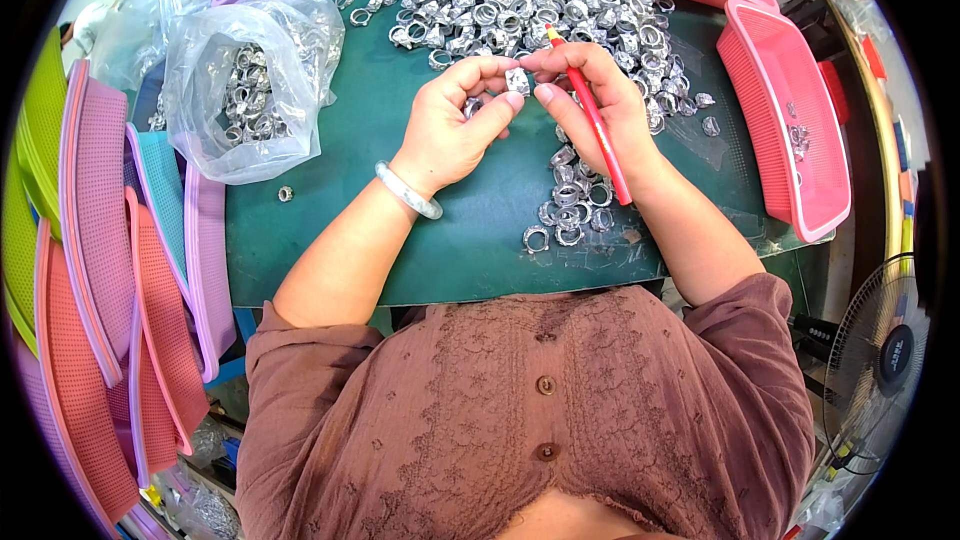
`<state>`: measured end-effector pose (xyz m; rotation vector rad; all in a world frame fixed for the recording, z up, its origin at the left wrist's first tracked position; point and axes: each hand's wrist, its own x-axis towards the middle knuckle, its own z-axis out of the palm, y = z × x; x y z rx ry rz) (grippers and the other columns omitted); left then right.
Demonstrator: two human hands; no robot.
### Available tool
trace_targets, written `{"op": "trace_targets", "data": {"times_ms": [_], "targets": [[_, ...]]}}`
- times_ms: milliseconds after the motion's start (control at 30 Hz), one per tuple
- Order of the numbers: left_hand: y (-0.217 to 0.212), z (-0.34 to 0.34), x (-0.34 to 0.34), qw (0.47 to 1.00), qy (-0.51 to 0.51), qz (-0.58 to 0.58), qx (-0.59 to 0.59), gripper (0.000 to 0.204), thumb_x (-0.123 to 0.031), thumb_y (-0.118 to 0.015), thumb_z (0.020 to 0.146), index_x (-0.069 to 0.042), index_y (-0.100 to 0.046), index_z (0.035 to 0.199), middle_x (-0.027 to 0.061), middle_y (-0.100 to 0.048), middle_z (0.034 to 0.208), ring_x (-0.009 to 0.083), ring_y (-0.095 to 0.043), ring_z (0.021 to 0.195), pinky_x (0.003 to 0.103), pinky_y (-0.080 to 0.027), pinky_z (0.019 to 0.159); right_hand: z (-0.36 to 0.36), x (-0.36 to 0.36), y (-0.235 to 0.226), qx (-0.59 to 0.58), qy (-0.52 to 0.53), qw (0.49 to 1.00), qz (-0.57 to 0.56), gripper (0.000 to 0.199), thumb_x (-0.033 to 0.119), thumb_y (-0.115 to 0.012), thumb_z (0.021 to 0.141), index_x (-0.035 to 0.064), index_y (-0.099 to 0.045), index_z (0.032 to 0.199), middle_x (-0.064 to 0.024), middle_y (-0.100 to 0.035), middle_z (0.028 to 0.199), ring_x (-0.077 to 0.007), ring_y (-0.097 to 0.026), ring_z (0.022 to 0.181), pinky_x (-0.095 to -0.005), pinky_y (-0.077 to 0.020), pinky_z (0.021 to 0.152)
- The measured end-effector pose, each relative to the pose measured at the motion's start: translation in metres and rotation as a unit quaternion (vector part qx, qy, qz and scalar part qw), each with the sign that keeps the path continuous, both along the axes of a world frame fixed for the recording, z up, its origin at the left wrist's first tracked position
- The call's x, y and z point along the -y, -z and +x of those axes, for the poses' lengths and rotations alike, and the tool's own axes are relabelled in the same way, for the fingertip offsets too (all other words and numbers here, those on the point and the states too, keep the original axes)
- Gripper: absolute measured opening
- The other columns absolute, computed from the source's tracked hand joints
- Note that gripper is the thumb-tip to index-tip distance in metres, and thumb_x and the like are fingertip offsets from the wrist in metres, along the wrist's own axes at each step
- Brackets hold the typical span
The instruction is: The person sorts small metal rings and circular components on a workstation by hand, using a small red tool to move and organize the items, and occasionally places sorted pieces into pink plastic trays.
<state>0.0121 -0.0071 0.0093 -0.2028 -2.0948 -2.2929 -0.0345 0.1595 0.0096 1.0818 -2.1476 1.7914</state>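
My left hand (450,125), with a pale bangle (408,190) at the wrist, pinches a silver-coloured ring (517,81) between thumb and forefinger. A second ring (472,106) shows within its curled fingers. Facing it, my right hand (612,110) has a red pencil (598,125) lying across the palm side, its tip pointing up and away. The right thumb and forefinger come up close to the pinched ring; whether they touch it I cannot tell. Beyond both hands spreads a big heap of silver rings (510,0). A smaller group of rings (572,200) lies below my right hand.
A plastic bag (300,130) holding rings stands at left on the green tabletop (460,250). One loose ring (286,194) lies near it. At right is a pink basket (805,180) with a few rings. Stacked coloured baskets (95,230) crowd the left; a fan (870,365) stands lower right.
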Motion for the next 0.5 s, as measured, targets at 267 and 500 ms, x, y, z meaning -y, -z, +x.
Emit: {"op": "trace_targets", "data": {"times_ms": [267, 500], "targets": [[0.0053, -0.0022, 0.0006, 0.999, 0.001, -0.015, -0.052, 0.032, -0.002, -0.059, 0.081, -0.003, -0.053, 0.112, 0.0019, -0.055, 0.090, 0.0053, -0.053, 0.062, 0.017, -0.042, 0.052, -0.0017, -0.0006, 0.0027, -0.009, 0.006, 1.000, 0.019, 0.021, 0.003, -0.062, 0.079, 0.0050, -0.054, 0.098, -0.0044, -0.058, 0.081, -0.0093, -0.055, 0.068, -0.0229, -0.0454, 0.065], [0.0094, -0.0042, 0.0013, 0.994, -0.004, -0.046, -0.102, 0.036, 0.001, -0.060, 0.078, -0.003, -0.052, 0.113, 0.0038, -0.052, 0.095, 0.0051, -0.052, 0.065, 0.017, -0.044, 0.055, -0.0003, 0.0001, -0.0002, -0.018, 0.011, 1.000, 0.018, 0.021, 0.004, -0.062, 0.079, 0.0050, -0.054, 0.098, -0.0047, -0.059, 0.080, -0.0095, -0.055, 0.068, -0.0233, -0.0455, 0.065]]}}
